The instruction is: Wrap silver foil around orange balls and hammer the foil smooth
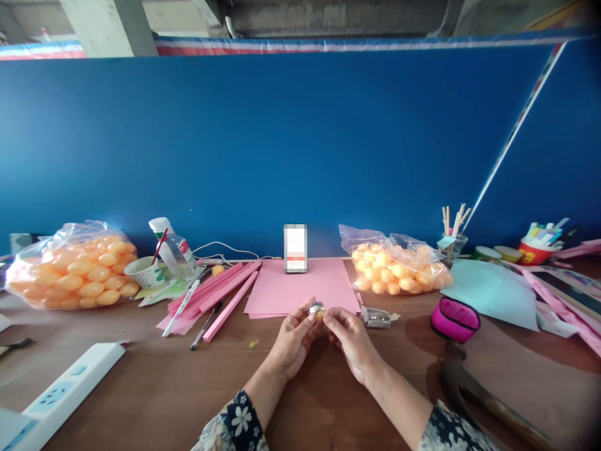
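Observation:
Between my two hands, above the brown table, is a small shiny silver round piece [316, 308] with a yellow-orange patch on its lower side. My left hand [295, 338] is closed around it, thumb on the near side. The fingers of my right hand [350, 338] are pinched at its right edge, by the yellow patch. Exactly what this piece is, I cannot make out. Just beyond the hands lie sheets of pink paper [300, 288], with a phone-like device [295, 248] upright at their far edge. A small silvery packet [377, 317] lies right of my right hand.
Bags of orange balls stand left [89, 275] and right [399, 269]. Pink paper strips [220, 291] and pens lie left of the sheets. A white power strip [70, 388] is at the near left. On the right are a magenta pouch [455, 319] and a dark curved object [488, 401].

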`<state>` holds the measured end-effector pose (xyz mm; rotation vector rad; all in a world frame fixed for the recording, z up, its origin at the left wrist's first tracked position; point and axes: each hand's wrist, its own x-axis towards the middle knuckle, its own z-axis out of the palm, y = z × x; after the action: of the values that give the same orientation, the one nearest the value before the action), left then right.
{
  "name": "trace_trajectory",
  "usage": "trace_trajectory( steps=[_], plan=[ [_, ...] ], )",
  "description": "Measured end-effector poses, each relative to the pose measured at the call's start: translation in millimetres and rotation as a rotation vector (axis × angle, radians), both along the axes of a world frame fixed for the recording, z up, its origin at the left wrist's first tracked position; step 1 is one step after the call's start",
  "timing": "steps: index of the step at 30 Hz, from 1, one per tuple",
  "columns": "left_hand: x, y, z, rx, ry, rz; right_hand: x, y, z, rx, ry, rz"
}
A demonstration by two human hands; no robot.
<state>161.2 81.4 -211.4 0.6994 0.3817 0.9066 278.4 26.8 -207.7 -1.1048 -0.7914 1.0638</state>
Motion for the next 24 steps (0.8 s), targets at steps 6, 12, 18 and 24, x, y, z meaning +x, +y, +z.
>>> trace_trajectory(
  steps=[6,12,18,24],
  plan=[
    [0.7,-0.4,-2.5,0.015,0.007,0.021,-0.7,0.0,2.6,-0.008,-0.019,-0.03],
    [1.2,0.7,-4.7,0.02,0.004,0.023,-0.1,-0.4,3.2,-0.03,-0.018,-0.023],
    [0.9,0.6,-4.0,0.03,0.014,0.029,-0.6,-0.8,2.8,-0.026,-0.023,-0.014],
    [1.3,-0.1,-2.3,0.019,0.023,0.041,-1.1,-1.0,4.0,-0.035,-0.015,-0.007]
  ],
)
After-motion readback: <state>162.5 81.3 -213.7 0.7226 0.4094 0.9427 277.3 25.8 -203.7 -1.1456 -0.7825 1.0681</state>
